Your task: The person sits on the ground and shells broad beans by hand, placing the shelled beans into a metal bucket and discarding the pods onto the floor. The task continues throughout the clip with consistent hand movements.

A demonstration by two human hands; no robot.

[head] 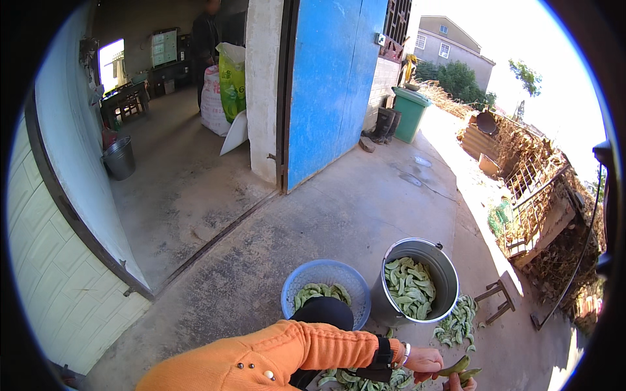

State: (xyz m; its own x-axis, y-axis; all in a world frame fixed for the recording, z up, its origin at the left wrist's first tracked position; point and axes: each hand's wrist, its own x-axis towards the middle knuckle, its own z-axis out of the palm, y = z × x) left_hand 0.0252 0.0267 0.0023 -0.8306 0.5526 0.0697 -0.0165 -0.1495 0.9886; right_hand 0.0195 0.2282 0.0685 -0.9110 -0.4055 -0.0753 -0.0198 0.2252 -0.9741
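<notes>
Low at the right, my left hand (pixel 423 360), in an orange sleeve with a bracelet and a dark wrist strap, pinches the near end of a green bean pod (pixel 457 366). Partly cut off by the picture's lower edge, my right hand (pixel 459 383) holds green pods at their other side. Above my hands stands a metal bucket (pixel 447 288) with many flat green pods (pixel 408 288) inside. Left of it a blue plastic basket (pixel 325 268) holds more pods, partly hidden by my dark-clad knee. Loose pods (pixel 458 320) lie on the ground beside the bucket and below my arm.
A small wooden stool (pixel 495 299) stands right of the bucket. The blue door (pixel 327 88) is ajar beside a doorway. Indoors, a person (pixel 203 39) stands by large sacks (pixel 215 100), and a metal bucket (pixel 119 159) sits near the wall. A green bin (pixel 410 115) and boots (pixel 385 125) are farther back.
</notes>
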